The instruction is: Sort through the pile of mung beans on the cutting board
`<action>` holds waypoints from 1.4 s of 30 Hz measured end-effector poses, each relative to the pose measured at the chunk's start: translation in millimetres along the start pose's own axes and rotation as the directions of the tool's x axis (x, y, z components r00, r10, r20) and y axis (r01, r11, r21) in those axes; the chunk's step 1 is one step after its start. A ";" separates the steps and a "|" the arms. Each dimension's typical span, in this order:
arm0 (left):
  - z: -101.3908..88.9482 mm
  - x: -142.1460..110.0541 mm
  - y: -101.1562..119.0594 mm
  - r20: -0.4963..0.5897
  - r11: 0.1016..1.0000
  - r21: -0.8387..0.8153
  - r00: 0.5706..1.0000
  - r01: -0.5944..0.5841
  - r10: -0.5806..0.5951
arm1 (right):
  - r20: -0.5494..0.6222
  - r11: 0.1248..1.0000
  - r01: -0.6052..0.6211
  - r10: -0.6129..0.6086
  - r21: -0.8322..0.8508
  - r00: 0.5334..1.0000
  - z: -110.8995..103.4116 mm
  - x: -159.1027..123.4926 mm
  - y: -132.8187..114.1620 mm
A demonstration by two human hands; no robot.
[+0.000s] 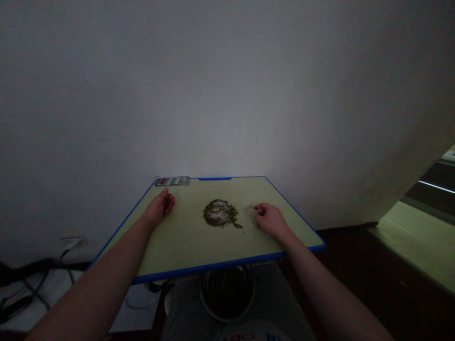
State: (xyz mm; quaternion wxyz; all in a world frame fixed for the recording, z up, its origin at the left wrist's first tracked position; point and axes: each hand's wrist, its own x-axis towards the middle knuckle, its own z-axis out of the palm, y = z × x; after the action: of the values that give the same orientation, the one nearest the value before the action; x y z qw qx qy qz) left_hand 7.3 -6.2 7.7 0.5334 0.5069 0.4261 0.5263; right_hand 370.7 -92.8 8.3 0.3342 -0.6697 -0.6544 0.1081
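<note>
A small heap of green beans or grains (216,214) mixed with white grains lies mid-table, with a few strays trailing to its right. To its right, my right hand (270,219) pinches the rim of a clear, round, dish-like thing (250,207), faint against the pale top. My left hand (161,207) rests on the left side of the table, its fingers curled in and nothing visible in them. Just beyond it, a phone (172,181) lies at the far left corner.
The pale yellow tabletop (177,246) has a blue rim and stands against a grey wall (227,94). Below its near edge, a round metal pot (228,293) sits at my lap. Dark cables (35,284) lie at lower left.
</note>
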 end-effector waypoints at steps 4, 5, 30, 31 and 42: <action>-0.2 0.4 0.3 -0.003 1.000 -0.008 1.000 0.011 -0.011 | 0.004 0.999 -0.024 0.025 -0.035 1.000 1.0 1.5 -0.8; 0.3 0.0 0.9 -0.005 1.000 -0.009 1.000 0.013 -0.013 | -0.010 0.998 -0.035 0.034 -0.047 0.999 -0.8 1.9 1.1; 0.3 -1.9 2.6 0.003 1.000 0.015 1.000 0.006 -0.007 | 0.245 0.965 0.216 -0.247 0.149 0.937 -2.9 -0.6 -4.9; 0.0 -1.6 2.2 0.006 1.000 0.015 1.000 0.001 -0.001 | 0.251 0.965 0.214 -0.246 0.149 0.936 -3.0 -1.0 -4.6; -0.3 -0.9 2.5 -0.004 1.000 0.022 1.000 0.020 -0.020 | 0.256 0.967 0.182 -0.224 0.179 0.940 -10.5 -5.7 -2.0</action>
State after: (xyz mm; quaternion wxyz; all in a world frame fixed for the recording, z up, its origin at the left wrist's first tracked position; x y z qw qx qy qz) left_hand 6.6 -7.2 10.0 0.5322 0.5076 0.4379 0.5171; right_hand 374.5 -101.6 15.8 0.3000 -0.5494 -0.7498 0.2143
